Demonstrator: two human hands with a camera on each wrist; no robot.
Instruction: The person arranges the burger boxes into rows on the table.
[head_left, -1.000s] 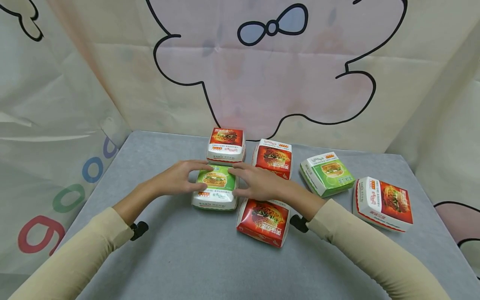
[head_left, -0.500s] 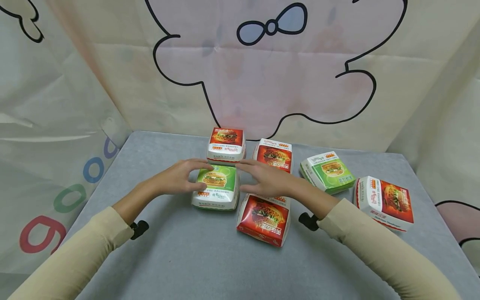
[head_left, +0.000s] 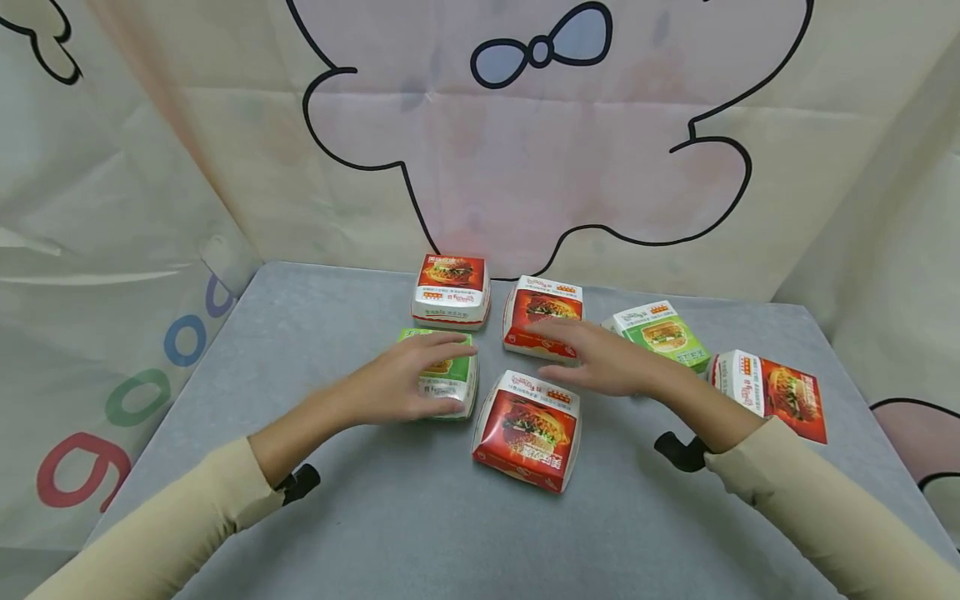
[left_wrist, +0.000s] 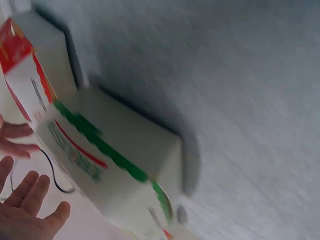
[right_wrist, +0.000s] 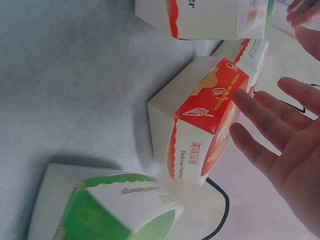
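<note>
My left hand (head_left: 397,379) is over a green-and-white burger box (head_left: 456,386), its fingers spread and partly hiding the lid. In the left wrist view that box's white side (left_wrist: 125,115) lies beyond the spread fingers. My right hand (head_left: 600,357) hovers with straight fingers at the front of a red-and-white burger box (head_left: 546,300). From the right wrist, the fingertips overlap the red edge of this box (right_wrist: 210,97). Neither hand grips anything. Just in front, between the hands, sits another red burger box (head_left: 528,429).
Behind the left green box stands a red burger box (head_left: 450,292). To the right lie a second green box (head_left: 667,333), partly behind my right hand, and a red box (head_left: 787,398) overlapped by my forearm. A printed cloth (head_left: 540,167) hangs along the grey table's (head_left: 420,517) back edge.
My right hand has moved off the left green box to the right, towards the back red box. The left hand has shifted right and covers more of the green lid. The boxes stay put.
</note>
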